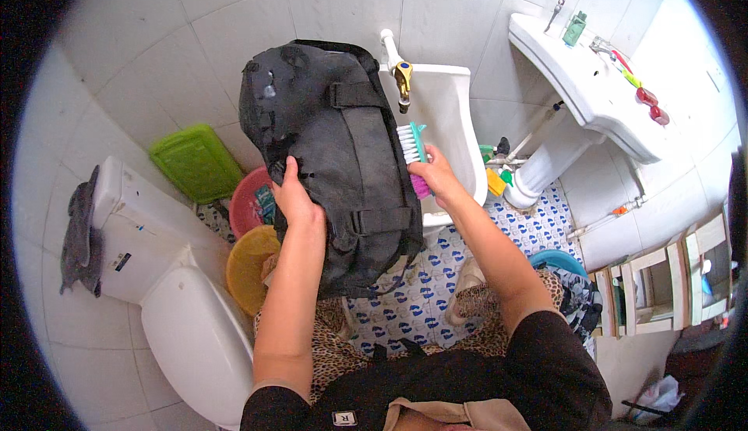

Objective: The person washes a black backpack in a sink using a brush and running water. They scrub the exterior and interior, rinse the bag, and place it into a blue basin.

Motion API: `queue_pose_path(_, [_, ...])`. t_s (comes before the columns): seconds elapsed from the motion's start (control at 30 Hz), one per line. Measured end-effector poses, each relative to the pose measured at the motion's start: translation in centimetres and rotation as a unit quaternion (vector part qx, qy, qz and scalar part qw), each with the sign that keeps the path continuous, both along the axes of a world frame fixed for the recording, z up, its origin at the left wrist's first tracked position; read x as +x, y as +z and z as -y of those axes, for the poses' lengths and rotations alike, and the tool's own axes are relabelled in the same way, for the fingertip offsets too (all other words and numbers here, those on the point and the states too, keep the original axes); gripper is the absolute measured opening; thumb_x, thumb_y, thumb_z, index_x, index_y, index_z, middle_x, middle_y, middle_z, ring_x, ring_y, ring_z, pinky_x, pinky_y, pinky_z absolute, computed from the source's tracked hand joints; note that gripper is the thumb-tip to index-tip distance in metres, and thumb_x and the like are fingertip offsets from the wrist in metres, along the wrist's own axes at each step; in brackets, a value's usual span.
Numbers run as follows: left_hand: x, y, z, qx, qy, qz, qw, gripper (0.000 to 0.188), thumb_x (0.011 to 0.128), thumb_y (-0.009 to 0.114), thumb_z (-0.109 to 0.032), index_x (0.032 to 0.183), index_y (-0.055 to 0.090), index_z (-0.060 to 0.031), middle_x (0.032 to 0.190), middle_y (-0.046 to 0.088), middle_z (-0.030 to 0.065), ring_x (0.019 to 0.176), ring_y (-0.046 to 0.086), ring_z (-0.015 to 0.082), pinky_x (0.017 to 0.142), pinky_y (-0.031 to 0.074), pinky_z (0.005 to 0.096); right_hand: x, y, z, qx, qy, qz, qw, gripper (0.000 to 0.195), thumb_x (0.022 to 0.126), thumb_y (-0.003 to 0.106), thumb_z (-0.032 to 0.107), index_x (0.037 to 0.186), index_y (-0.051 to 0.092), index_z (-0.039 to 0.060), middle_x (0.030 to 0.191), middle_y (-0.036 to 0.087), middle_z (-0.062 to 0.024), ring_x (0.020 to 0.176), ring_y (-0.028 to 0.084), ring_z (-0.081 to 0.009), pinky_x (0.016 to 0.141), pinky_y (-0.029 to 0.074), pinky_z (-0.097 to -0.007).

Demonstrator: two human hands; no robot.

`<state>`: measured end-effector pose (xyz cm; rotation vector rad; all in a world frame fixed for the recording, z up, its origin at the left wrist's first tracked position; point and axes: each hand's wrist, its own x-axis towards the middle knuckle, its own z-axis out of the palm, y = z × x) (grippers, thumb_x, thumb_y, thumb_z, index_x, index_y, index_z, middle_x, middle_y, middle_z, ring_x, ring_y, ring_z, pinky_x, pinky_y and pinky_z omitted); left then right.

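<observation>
A large black bag (327, 144) with buckled straps stands in front of me, partly covering a white ceramic basin (453, 133). Wet, shiny patches show on its upper left face. My left hand (296, 197) lies against the bag's left side, thumb up on the surface, the other fingers hidden. In my right hand (435, 175) is a scrub brush (416, 144) with a teal back and white and pink bristles. Its bristles face the bag's right edge; whether they touch it I cannot tell. Above the basin juts a brass tap (403, 83) with a yellow handle.
On the left stand a white toilet (196, 343), a pink basin (242, 203), a yellow basin (242, 267) and a green plastic lid (196, 162). A pedestal sink (584, 80) is at upper right. Below it are a blue tub (558, 258) with clothes and a wooden rack (648, 285).
</observation>
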<state>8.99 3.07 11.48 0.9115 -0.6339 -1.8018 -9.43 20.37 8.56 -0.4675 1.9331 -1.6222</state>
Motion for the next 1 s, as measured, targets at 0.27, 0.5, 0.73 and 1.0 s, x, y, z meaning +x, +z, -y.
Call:
queue_pose_path(0.27, [2.1,0.0,-3.7,0.088,-0.063,0.011,0.994,0.055,0.097,0.062,-0.027,0.144,0.042,-0.0044,0.138,0.052,0.0131,0.119,0.056,0.0318,0.096,0.049,0.0477,2.5,8.8,-5.0,0.155,-0.076,-0.392,0.904,0.060,0.074,0.069,0.015,0.129,0.045,0.0066,0.107,0.065,-0.0263,0.100,0.064,-0.0440,0.087,0.050,-0.0476])
queue_pose_path(0.5, [-3.0,-3.7,-9.9,0.095,-0.169,-0.044,0.980,0.062,0.096,0.063,-0.032,0.145,0.037,-0.0033,0.137,0.052,0.0129,0.119,0.056,0.0311,0.101,0.047,0.0447,9.0,11.7,-3.7,0.046,0.081,-0.549,0.830,0.061,0.071,0.074,0.014,0.126,0.048,0.0065,0.111,0.062,-0.0193,0.104,0.061,-0.0396,0.087,0.051,-0.0441])
queue_pose_path(0.73, [-4.3,-4.3,-11.3,0.151,-0.280,-0.152,0.936,0.038,0.098,0.059,-0.034,0.125,0.056,-0.0082,0.121,0.062,0.0057,0.112,0.060,0.0237,0.097,0.049,0.0426,12.8,13.2,-0.5,0.032,0.175,-0.569,0.803,0.063,0.067,0.074,0.012,0.123,0.047,0.0052,0.108,0.060,-0.0151,0.100,0.061,-0.0368,0.080,0.053,-0.0444])
queue_pose_path(1.0, [-3.9,-10.4,-4.6,0.112,-0.401,-0.026,0.909,0.029,0.099,0.056,-0.034,0.116,0.061,-0.0119,0.117,0.065,0.0048,0.107,0.062,0.0227,0.095,0.050,0.0444,12.5,12.2,-1.3,0.049,0.260,-0.361,0.894,0.060,0.074,0.074,0.027,0.123,0.049,0.0034,0.112,0.063,-0.0248,0.106,0.062,-0.0429,0.091,0.050,-0.0481])
